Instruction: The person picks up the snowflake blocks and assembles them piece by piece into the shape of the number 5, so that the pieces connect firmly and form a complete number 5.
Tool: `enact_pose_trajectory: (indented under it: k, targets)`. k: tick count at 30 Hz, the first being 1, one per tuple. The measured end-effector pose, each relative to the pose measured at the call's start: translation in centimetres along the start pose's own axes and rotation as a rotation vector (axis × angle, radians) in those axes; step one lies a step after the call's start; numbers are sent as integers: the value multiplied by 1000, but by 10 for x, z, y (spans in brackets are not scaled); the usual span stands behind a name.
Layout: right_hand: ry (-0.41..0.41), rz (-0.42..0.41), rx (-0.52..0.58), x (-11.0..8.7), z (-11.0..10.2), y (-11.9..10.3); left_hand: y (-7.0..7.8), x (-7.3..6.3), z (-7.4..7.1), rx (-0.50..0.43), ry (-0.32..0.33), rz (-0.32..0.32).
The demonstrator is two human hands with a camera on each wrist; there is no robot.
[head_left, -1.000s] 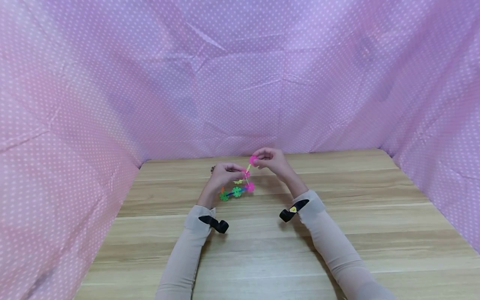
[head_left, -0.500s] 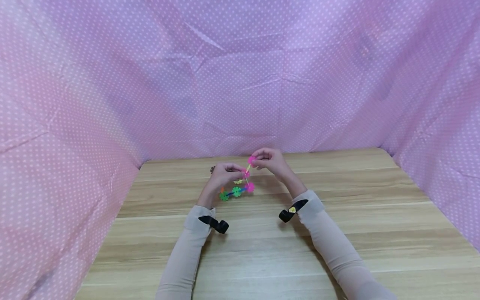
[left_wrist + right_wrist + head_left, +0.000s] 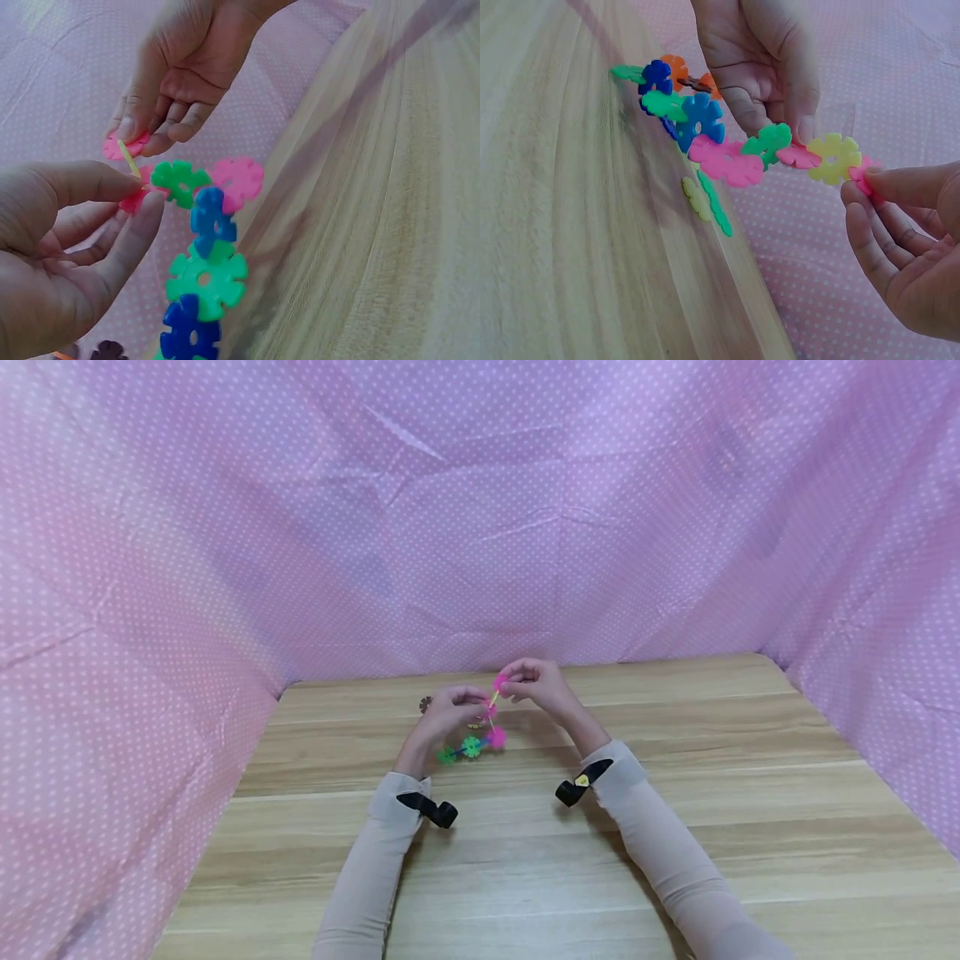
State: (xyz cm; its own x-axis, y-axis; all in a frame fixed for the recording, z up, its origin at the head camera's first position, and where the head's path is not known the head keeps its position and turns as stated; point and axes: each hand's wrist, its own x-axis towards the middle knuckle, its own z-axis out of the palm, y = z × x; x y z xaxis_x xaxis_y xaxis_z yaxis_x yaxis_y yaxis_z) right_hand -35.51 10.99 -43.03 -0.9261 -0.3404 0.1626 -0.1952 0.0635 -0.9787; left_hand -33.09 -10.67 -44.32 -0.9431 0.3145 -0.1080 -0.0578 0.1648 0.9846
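Note:
A chain of interlocking plastic flower discs stretches between and below both hands. My left hand (image 3: pixel 450 712) pinches a reddish-pink disc (image 3: pixel 799 156) partway along it, between thumb and forefinger. At the chain's end, my right hand (image 3: pixel 543 687) pinches a pink disc (image 3: pixel 859 177). A yellow disc (image 3: pixel 844 151) joins these two, seen edge-on in the left wrist view. Past the left hand follow a green disc (image 3: pixel 769 146), a larger pink disc (image 3: pixel 244 178), a blue disc (image 3: pixel 204 217) and a light green disc (image 3: pixel 225 281). Fingers partly cover both pinched discs.
Under the chain, a pale yellow disc (image 3: pixel 695 199) and a green disc (image 3: pixel 714 202) lie loose on the wooden table (image 3: pixel 480 877). Brown (image 3: pixel 426 704) and orange (image 3: pixel 675 67) discs show beyond the left hand. Pink dotted cloth (image 3: pixel 480 568) surrounds the table's back and sides.
The right hand has shifted slightly left, bringing its pink disc nearer the left hand. The chain's lower part has dropped slightly, and the orange piece beside the left wrist no longer shows.

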Motion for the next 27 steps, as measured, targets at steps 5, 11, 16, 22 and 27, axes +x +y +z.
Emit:
enact_pose_trajectory:
  k: [5,11,16,22,27]
  targets:
    - [-3,4,-31,-1,0,1,-2,0,-2,42,-90,-9]
    - [-19,15,-45,-1,0,1,-2,-3,-1,39,-74,-44]
    - [-25,27,-42,0,0,1,-2,-3,2,29,-30,-66]
    - [-38,30,-40,-1,0,0,1,-4,5,72,26,-43]
    - [-41,15,-24,-1,0,0,1,-3,7,64,65,-15]
